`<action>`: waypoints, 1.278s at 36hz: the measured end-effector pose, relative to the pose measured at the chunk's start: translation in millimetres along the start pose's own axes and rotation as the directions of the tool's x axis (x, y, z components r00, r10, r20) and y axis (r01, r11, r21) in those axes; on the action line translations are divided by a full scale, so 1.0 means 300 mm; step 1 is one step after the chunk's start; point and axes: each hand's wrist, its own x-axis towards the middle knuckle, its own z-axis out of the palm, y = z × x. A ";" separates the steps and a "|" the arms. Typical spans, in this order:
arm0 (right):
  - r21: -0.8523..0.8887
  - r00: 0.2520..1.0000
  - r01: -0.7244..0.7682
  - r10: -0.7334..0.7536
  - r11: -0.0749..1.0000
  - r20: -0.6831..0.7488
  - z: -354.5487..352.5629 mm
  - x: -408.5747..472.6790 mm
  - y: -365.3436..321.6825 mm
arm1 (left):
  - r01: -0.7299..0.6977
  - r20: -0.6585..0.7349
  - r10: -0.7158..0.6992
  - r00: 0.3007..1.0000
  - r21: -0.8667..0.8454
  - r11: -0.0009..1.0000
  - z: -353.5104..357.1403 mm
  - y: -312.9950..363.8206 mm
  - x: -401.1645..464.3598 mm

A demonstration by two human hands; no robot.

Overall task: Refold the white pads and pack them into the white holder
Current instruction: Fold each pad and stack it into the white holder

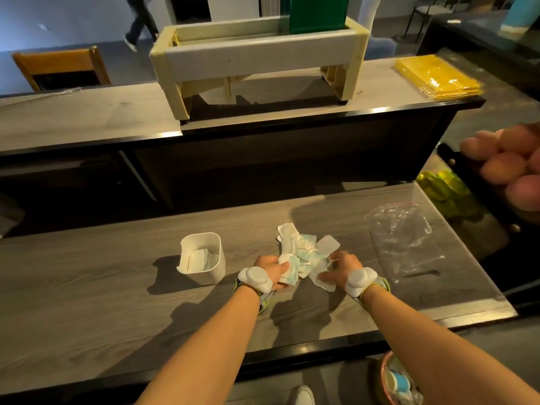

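A loose heap of white and pale blue pads [304, 247] lies on the grey wooden counter [117, 302], right of a white holder [217, 267]. The holder stands upright and has a couple of folded pads [198, 258] inside. My left hand [273, 268] is closed around a bunch of pads at the heap's near left edge. My right hand [342, 266] rests on the heap's right side, fingers pressing a flat white pad [323, 282] against the counter. Both wrists wear white sensor bands.
A clear zip bag [406, 238] lies flat to the right of the heap. On the raised shelf behind stand a cream plastic rack [257, 54] and a stack of yellow packets [438, 77]. A bin [400, 381] sits below the counter's front edge. Blurred fingers intrude at the right edge.
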 end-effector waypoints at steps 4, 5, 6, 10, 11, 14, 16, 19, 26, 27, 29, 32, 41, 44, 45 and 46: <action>-0.226 0.998 0.054 -0.044 0.973 0.051 0.018 0.008 0.021 | 0.053 -0.036 -0.055 0.998 -0.072 0.996 -0.013 -0.001 0.006; -0.247 0.997 0.064 -0.052 0.967 0.052 0.022 0.010 0.023 | 0.063 -0.037 -0.067 0.997 -0.099 0.993 -0.017 0.001 0.003; -0.243 0.997 0.064 -0.053 0.968 0.048 0.024 0.011 0.023 | 0.075 -0.041 -0.080 0.996 -0.118 0.990 -0.019 0.002 -0.001; -0.221 0.996 0.024 -0.006 0.975 0.084 0.023 0.003 0.009 | 0.092 -0.070 -0.103 0.992 -0.148 0.985 -0.030 0.007 -0.008; -0.235 0.994 0.005 0.021 0.972 0.107 0.022 0.001 0.004 | 0.095 -0.071 -0.106 0.992 -0.148 0.984 -0.032 0.010 -0.014; -0.260 0.981 -0.022 0.072 0.965 0.182 0.017 -0.017 0.002 | 0.107 -0.058 -0.114 0.992 -0.118 0.987 -0.044 0.005 -0.019; -0.263 0.965 -0.028 0.095 0.964 0.245 0.018 -0.037 0.005 | 0.103 -0.052 -0.109 0.993 -0.108 0.989 -0.057 -0.006 -0.013; -0.165 0.932 -0.074 0.127 0.984 0.339 0.024 -0.077 -0.006 | 0.099 -0.048 -0.102 0.994 -0.074 0.992 -0.079 -0.016 -0.019; 0.401 0.922 -0.194 0.027 0.895 0.386 0.047 -0.144 -0.113 | 0.113 -0.021 -0.114 0.993 -0.046 0.993 -0.103 -0.047 -0.040; 0.430 0.929 -0.172 0.002 0.886 0.369 0.053 -0.150 -0.137 | 0.107 -0.014 -0.108 0.994 -0.052 0.993 -0.100 -0.058 -0.033; 0.477 0.936 -0.135 -0.046 0.869 0.349 0.066 -0.155 -0.183 | 0.064 -0.014 -0.066 0.998 -0.077 0.995 -0.094 -0.079 -0.020; 0.530 0.952 -0.101 -0.073 0.842 0.297 0.077 -0.137 -0.235 | -0.106 -0.054 0.107 0.993 0.021 0.994 -0.095 -0.092 -0.018; -0.247 0.985 0.167 -0.150 0.955 0.088 0.072 0.045 -0.264 | -0.025 -0.215 0.082 0.973 0.256 0.966 -0.162 -0.109 0.009; -0.480 0.970 0.243 -0.224 0.843 0.099 0.096 0.078 -0.267 | 0.020 -0.240 0.048 0.970 0.273 0.962 -0.168 -0.114 0.027; -0.496 0.968 0.248 -0.225 0.832 0.108 0.103 0.080 -0.267 | 0.028 -0.237 0.046 0.970 0.298 0.954 -0.170 -0.115 0.028; -0.499 0.970 0.241 -0.213 0.832 0.115 0.109 0.080 -0.264 | 0.027 -0.232 0.051 0.971 0.321 0.947 -0.170 -0.114 0.028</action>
